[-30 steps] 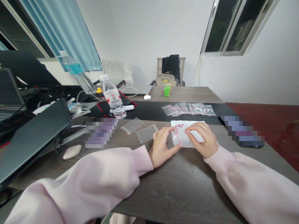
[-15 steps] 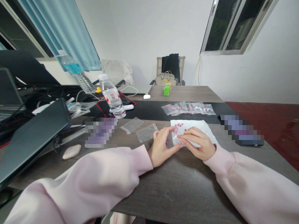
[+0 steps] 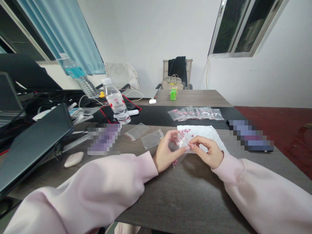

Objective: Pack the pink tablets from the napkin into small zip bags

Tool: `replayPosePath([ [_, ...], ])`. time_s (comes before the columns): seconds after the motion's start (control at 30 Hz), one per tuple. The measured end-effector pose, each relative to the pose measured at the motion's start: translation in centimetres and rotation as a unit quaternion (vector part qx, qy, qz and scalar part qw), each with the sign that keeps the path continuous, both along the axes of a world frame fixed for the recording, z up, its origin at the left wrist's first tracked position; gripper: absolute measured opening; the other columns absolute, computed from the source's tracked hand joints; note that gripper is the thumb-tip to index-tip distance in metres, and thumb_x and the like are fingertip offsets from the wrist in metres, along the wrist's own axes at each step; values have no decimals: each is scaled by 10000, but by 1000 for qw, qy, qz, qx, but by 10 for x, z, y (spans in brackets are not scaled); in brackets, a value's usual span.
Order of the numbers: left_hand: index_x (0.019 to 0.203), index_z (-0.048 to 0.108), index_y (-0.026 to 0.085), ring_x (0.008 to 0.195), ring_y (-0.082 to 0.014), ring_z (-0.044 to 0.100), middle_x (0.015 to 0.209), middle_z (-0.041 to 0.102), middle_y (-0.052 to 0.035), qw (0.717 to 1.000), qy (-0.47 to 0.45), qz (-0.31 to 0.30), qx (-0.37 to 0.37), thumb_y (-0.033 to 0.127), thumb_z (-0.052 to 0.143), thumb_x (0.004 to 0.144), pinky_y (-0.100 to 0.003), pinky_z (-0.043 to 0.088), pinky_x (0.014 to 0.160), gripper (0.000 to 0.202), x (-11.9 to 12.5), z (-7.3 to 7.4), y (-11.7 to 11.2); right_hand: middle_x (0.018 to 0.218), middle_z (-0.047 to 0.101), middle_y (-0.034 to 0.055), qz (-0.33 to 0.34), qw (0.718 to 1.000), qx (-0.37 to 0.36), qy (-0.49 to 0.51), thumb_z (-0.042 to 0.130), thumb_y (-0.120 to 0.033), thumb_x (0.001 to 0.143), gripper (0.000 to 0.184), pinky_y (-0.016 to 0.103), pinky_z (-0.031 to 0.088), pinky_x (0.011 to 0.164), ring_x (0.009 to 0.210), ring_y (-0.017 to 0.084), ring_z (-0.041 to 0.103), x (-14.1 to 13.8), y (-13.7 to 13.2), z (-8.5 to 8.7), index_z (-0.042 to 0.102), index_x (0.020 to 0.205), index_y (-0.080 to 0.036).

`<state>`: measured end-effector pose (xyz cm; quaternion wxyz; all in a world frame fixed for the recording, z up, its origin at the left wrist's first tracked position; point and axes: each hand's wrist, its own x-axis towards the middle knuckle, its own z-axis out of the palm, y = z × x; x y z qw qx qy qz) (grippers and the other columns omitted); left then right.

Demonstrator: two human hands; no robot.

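Note:
Between my hands is a small clear zip bag [image 3: 182, 141] with a red line along its mouth, tilted. Pink pieces show at its lower end, below my left palm. My left hand [image 3: 168, 150] curves around the bag, gripping its edges between fingers and thumb. At the right end of the red line, my right hand [image 3: 206, 150] pinches the bag's mouth between thumb and fingers. Just behind lies a white paper sheet [image 3: 212, 135] with several small pink pieces [image 3: 186, 130] on it. Two flat zip bags [image 3: 152, 139] lie left of my left hand.
Several filled zip bags [image 3: 196, 113] lie in a row on the black strip. Water bottles [image 3: 117, 102] and a dark laptop [image 3: 36, 143] stand at left. A blurred phone [image 3: 250, 135] lies at right, a pale mouse [image 3: 73, 159] at left, a green box [image 3: 173, 94] further back.
The bag has turned in my hands, so its red line now slants and its pink contents show below my left hand. My right fingers have shifted slightly along the mouth.

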<state>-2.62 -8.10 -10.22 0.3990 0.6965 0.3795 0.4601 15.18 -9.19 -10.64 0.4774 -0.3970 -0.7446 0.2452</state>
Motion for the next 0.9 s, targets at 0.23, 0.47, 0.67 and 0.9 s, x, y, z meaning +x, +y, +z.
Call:
replayPosePath([
  [0.23, 803, 512, 162, 515, -86, 473, 575, 540, 37, 980, -91, -70, -160, 522, 576, 791, -224, 363, 556, 366, 1, 1, 7, 653, 614, 15, 23, 995, -60, 72, 535, -430, 867, 251, 264, 444, 553, 558, 130, 557, 1, 1, -1, 554, 924, -186],
  [0.47, 634, 563, 149, 551, -104, 473, 571, 536, 18, 979, -93, -90, -155, 571, 610, 733, -242, 385, 581, 435, 2, 9, 4, 603, 556, -34, 48, 984, -127, 118, 531, -405, 865, 297, 236, 425, 501, 514, 110, 509, 1, -1, 3, 497, 1068, -191],
  [0.67, 601, 572, 142, 594, -109, 461, 587, 537, 12, 981, -90, -88, -147, 548, 599, 752, -242, 380, 621, 434, 1, 11, 4, 548, 514, -56, 51, 988, -111, 94, 504, -329, 878, 302, 222, 362, 465, 462, 98, 445, 3, -2, 4, 494, 1146, -191],
  [0.9, 618, 577, 147, 626, -123, 483, 615, 545, 6, 983, -83, -93, -133, 546, 596, 761, -249, 399, 658, 424, 0, 6, 6, 591, 553, -38, 53, 988, -119, 85, 518, -355, 877, 339, 224, 385, 475, 488, 106, 483, 4, -2, 2, 480, 1169, -186],
])
